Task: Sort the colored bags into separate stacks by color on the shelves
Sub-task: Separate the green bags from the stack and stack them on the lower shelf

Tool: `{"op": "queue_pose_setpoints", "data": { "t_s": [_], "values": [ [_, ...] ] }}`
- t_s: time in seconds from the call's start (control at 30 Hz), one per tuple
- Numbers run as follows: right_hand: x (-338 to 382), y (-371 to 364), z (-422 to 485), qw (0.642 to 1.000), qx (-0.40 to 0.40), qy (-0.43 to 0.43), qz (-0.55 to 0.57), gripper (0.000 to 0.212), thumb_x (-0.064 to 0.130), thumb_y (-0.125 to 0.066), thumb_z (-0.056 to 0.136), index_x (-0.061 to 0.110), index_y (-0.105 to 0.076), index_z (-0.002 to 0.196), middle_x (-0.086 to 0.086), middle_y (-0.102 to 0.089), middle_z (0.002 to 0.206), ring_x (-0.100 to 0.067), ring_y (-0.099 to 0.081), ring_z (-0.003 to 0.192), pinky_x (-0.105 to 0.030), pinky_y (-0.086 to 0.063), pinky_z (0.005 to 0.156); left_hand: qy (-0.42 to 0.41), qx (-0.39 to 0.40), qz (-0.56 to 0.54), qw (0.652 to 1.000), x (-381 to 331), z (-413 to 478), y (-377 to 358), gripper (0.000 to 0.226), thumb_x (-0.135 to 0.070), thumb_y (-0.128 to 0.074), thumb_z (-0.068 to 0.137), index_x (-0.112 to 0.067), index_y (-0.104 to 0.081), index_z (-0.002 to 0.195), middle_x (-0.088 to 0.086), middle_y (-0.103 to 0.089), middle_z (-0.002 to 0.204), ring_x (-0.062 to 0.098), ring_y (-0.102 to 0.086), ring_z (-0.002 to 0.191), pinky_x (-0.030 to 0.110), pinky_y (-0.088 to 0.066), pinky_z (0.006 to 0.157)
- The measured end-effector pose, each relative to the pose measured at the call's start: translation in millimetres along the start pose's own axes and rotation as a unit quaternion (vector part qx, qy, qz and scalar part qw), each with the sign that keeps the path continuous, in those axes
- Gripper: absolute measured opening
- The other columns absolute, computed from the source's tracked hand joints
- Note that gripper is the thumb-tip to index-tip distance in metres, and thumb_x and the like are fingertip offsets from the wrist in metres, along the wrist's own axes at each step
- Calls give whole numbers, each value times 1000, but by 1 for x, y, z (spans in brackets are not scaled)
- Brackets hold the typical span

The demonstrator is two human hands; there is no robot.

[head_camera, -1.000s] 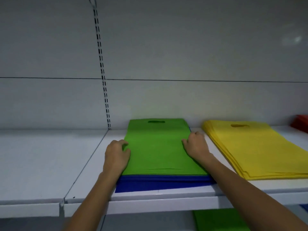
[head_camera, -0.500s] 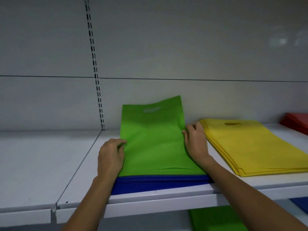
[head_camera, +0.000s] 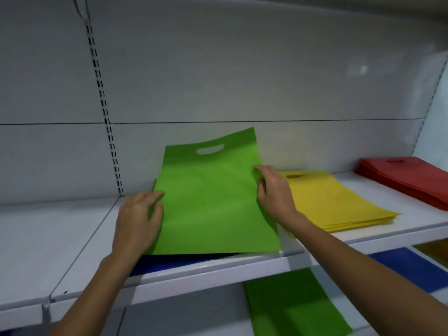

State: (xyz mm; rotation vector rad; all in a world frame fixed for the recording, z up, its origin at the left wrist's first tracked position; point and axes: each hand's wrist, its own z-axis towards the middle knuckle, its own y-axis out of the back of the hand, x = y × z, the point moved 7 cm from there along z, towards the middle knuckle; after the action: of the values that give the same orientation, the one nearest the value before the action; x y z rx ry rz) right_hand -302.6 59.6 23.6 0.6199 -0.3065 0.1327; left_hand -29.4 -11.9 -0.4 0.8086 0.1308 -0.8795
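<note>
Head view shows the left hand [head_camera: 138, 221] and right hand [head_camera: 274, 195], fingers pinching the side edges of a green bag [head_camera: 211, 202] tilted up above the blue bags [head_camera: 169, 261] on the shelf [head_camera: 218, 272] — yellow stack [head_camera: 334, 202] and red stack [head_camera: 407, 180] look sorted, green and blue not yet separated.

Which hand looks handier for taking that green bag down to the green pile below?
Probably the right hand: it pinches the green bag's edge, and the green pile lies below on its side.
</note>
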Motion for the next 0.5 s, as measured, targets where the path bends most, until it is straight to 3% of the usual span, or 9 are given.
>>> {"op": "queue_pose_setpoints", "data": {
  "t_s": [0.27,0.33,0.4,0.5],
  "values": [
    [-86,148,-78,991,9,-96,-90,37,6,-48,88,1,-53,124,-18,-54,124,-34,-53,110,-39,-39,94,-32,77,-71,994,-141,-65,-38,33,-6,-60,85,-4,-61,117,18,-62,111,31,-56,103,41,-41,90],
    [-108,191,-112,986,13,-120,-113,36,7,-47,89,1,-52,125,-17,-54,123,-33,-53,109,-39,-40,91,-45,106,-86,990,-180,-90,-53,36,-22,-57,85,-5,-62,117,16,-63,111,30,-56,103,40,-42,90],
    [-130,231,-147,981,19,-133,-139,36,8,-47,90,2,-52,125,-16,-54,123,-32,-54,107,-39,-41,87,-61,138,-98,984,-217,-118,-69,57,-45,-44,78,-5,-66,111,15,-65,105,30,-59,97,40,-44,86],
    [-163,281,-198,973,34,-151,-174,36,7,-48,89,2,-52,125,-16,-54,122,-33,-55,106,-39,-43,86,-88,164,-120,975,-265,-164,-92,66,-51,-33,74,-6,-68,108,12,-67,99,29,-60,92,39,-43,83]
  ]
}}
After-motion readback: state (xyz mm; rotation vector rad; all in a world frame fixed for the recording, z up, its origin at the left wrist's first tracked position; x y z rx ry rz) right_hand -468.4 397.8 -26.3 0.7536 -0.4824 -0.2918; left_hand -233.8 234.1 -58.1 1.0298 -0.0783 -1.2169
